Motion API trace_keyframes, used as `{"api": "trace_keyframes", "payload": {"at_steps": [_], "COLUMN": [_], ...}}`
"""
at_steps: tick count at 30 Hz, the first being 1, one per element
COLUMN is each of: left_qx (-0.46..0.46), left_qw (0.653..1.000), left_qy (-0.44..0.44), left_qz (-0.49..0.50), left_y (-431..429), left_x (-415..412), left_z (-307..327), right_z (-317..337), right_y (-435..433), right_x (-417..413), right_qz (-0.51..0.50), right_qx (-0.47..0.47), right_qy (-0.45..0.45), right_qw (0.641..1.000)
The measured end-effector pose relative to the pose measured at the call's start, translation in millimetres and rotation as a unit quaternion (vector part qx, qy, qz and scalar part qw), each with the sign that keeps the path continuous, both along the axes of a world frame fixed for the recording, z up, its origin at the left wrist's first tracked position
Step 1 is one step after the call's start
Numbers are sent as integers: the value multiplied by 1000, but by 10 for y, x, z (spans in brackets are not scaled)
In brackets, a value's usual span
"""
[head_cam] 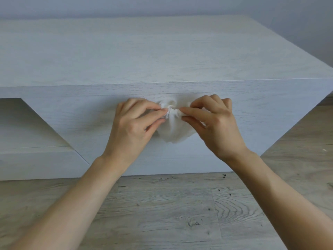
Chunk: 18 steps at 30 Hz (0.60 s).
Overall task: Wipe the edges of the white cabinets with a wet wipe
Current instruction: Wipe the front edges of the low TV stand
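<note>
Thumb and forefinger of the left hand (pixel 133 123) pinch one side of a crumpled white wet wipe (pixel 173 127), and thumb and forefinger of the right hand (pixel 216 121) pinch the other side, the fingertips nearly meeting over a twisted bunch at its middle. The remaining fingers curl loosely behind. The wipe hangs between both hands, in front of the closed front panel of a low white wood-grain cabinet (pixel 162 56), just below its top edge. Left of the hands, the cabinet has an open compartment (pixel 27 123), white inside; nothing shows in the visible part. Below the cabinet lies a grey wood-plank floor (pixel 180 210).
</note>
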<state>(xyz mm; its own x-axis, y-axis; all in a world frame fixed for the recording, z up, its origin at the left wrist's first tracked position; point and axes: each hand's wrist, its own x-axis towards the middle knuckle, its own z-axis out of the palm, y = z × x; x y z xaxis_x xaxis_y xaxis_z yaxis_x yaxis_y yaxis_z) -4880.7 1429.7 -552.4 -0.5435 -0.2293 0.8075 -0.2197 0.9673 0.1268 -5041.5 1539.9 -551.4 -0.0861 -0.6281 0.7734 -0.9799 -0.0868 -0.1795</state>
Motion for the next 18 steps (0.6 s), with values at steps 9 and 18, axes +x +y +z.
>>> {"api": "trace_keyframes", "payload": {"at_steps": [9,18], "left_qx": [-21,-12], "left_qw": [999,999], "left_qy": [19,26], "left_qz": [17,31], "left_y": [-16,38], "left_x": [1,-97], "left_z": [9,3], "right_z": [-56,-38], "right_y": [-44,-48], "right_x": [101,85], "right_qz": [21,18], "right_qx": [-6,-22], "right_qy": [-30,-54], "right_qw": [999,998]}}
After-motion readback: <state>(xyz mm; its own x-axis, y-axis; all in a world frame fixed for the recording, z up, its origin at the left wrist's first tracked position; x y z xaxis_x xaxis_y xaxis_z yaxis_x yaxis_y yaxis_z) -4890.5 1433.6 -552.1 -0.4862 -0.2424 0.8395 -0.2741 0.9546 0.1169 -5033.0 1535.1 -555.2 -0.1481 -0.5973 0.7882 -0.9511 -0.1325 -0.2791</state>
